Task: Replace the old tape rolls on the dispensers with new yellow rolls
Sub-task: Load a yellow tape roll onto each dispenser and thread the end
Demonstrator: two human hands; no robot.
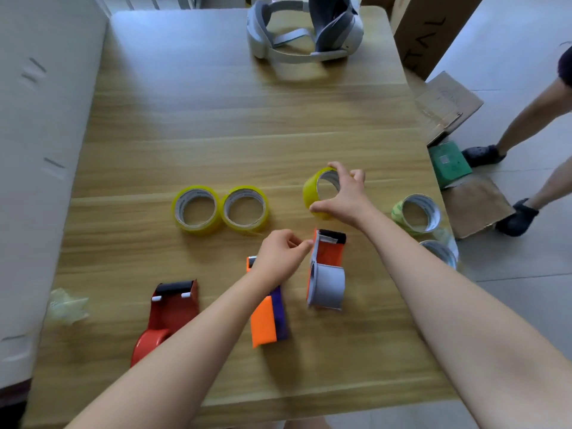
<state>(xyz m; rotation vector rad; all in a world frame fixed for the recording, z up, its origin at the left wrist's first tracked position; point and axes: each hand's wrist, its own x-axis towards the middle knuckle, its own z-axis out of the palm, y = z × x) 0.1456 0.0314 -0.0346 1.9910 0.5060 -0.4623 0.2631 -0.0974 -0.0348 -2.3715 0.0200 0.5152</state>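
Observation:
My right hand (343, 196) grips a yellow tape roll (312, 188) tilted on edge, just above the table. Two more yellow rolls (195, 210) (246, 209) lie flat side by side at mid-table. My left hand (280, 258) hovers with curled fingers, fingertips close to the head of an orange and grey dispenser (328, 270) that carries no roll. An orange and purple dispenser (268, 320) lies under my left wrist. Further left lies a red dispenser (168, 314), partly hidden by my left forearm.
Two used rolls (416, 213) (441, 252) sit at the table's right edge, and a wad of crumpled tape (66, 306) at the left edge. A grey headset (305, 29) rests at the far end. Cardboard boxes (447, 103) and another person's legs (526, 131) are on the right.

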